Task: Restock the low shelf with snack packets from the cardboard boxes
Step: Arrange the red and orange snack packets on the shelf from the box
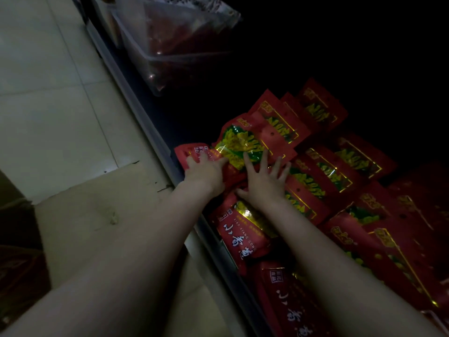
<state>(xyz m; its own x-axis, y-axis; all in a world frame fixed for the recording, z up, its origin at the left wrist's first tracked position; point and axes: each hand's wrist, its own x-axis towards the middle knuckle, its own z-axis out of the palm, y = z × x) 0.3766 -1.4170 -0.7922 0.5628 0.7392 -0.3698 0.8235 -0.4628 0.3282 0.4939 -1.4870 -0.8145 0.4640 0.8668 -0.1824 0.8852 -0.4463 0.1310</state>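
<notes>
— Pale floor tiles point(48, 113) run beside the low dark shelf point(155, 139), and its grey front lip is the line to place everything by. What sits nearest?

— Nearest, just behind that lip, two glossy red plastic snack packets with white lettering point(239, 235) lie flat, their long axes running along the lip. On the floor side of the lip, a brown cardboard box point(17, 239) shows at the frame's edge; what it holds is too dark to read.

— And the hands?

— Both are over the lip, close together. The left hand point(206, 170) has its fingers point(192, 162) curled onto a red packet at the lip point(192, 150), apparently pinching it. The right hand point(263, 181) lies flat, fingers point(247, 159) spread and straight, pressing on the red packet with a clear green-and-yellow window point(239, 144).

— Which way does that packet lie?

— It starts under the fingertips and extends away from them, deeper into the shelf, long axis pointing away from the lip. The right hand is nearer; I judge a push forward would seat it.

— Farther back?

— Rows of matching red packets with gold frames point(340, 166) overlap like tiles. Farthest along the lip, a clear plastic bin point(170, 59) holds dark red packets.
</notes>
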